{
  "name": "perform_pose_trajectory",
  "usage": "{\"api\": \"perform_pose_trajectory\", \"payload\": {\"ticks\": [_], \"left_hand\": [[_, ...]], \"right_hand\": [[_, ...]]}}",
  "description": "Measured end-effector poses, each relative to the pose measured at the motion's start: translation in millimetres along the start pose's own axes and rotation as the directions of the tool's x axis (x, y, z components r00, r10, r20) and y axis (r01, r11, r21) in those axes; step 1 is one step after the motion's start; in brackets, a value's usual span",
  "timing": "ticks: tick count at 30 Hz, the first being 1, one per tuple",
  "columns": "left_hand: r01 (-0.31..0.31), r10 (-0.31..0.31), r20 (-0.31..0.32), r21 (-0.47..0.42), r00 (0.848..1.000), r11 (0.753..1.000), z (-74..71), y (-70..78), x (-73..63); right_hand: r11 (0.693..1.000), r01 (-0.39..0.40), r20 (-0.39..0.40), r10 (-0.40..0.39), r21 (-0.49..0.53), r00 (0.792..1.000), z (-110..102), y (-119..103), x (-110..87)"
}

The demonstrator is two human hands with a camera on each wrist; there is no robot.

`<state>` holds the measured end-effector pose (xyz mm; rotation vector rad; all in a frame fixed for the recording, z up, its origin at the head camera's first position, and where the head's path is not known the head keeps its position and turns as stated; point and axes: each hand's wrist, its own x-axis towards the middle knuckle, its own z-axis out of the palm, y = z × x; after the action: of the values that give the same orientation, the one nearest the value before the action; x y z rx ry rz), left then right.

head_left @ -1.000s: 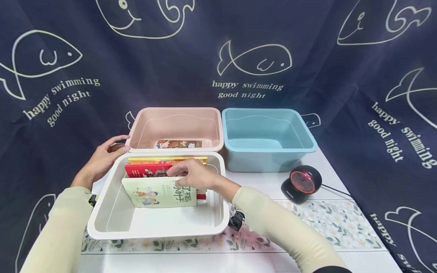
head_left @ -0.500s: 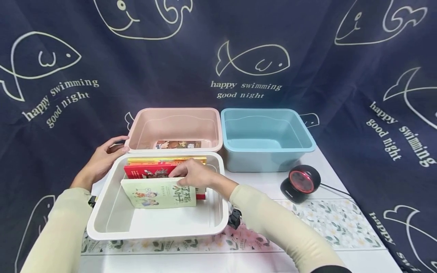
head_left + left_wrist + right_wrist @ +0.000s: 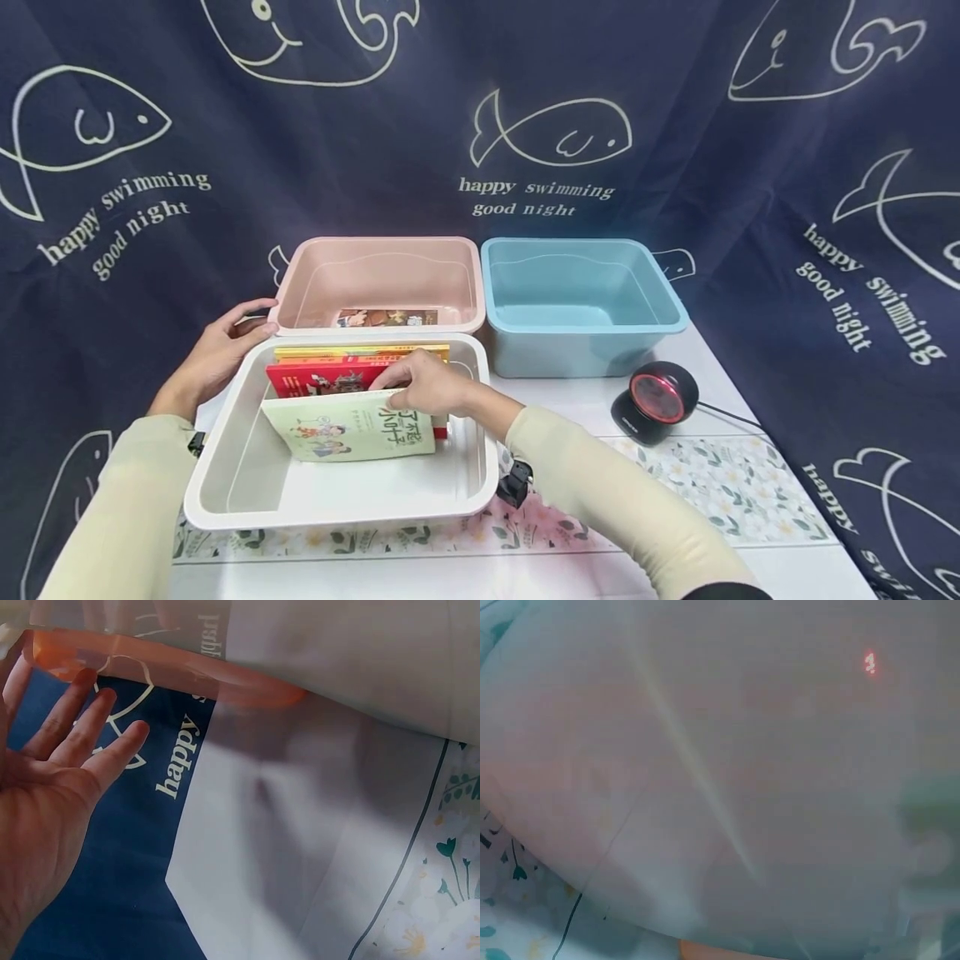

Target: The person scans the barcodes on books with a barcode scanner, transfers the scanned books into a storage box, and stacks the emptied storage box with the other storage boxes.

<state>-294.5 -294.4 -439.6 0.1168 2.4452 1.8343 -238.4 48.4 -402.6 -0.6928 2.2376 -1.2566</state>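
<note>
In the head view a white bin (image 3: 315, 508) stands nearest, with several thin books upright at its back. My right hand (image 3: 431, 385) is inside it and pinches the top edge of a pale green book (image 3: 330, 429), thumb over the front cover and fingers behind. That book leans toward me. A red book (image 3: 300, 381) stands behind it, then yellow-edged books (image 3: 360, 352). My left hand (image 3: 221, 354) rests with loose fingers at the pink bin's (image 3: 382, 242) left front corner, beside the white bin; the left wrist view shows its fingers spread.
A light blue bin (image 3: 570, 354) stands beside the pink one, in which a brown picture book (image 3: 386, 317) lies. Right of the white bin is a black round device (image 3: 656, 400) with a red ring and cable. The white bin's wall (image 3: 742, 750) fills the right wrist view.
The pale green book's left side has swung a little toward me, and the red book has tipped slightly with it. My left hand keeps its place; the head view has shifted slightly.
</note>
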Motion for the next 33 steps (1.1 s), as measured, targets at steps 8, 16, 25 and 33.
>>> {"api": "perform_pose_trajectory", "payload": {"ticks": [8,16,25,33], "left_hand": [[0.000,0.000,-0.007,0.022,1.000,1.000,-2.7,-0.5,-0.7],[-0.020,0.021,0.009,-0.024,1.000,1.000,-2.1,-0.2,-0.3],[-0.029,0.030,0.013,-0.080,0.999,0.996,-1.8,2.4,-0.2],[-0.034,0.036,0.025,-0.057,0.999,0.998,-1.2,0.5,-0.5]], "right_hand": [[0.999,0.045,-0.037,-0.045,0.001,0.998,-7,-11,-14.9],[0.996,0.082,-0.108,-0.086,-0.040,0.990,-27,-34,-32.6],[0.991,0.083,-0.141,-0.067,0.106,0.988,-54,-61,-59.3],[0.979,0.141,-0.224,-0.106,0.147,0.969,-75,-72,-83.7]]}}
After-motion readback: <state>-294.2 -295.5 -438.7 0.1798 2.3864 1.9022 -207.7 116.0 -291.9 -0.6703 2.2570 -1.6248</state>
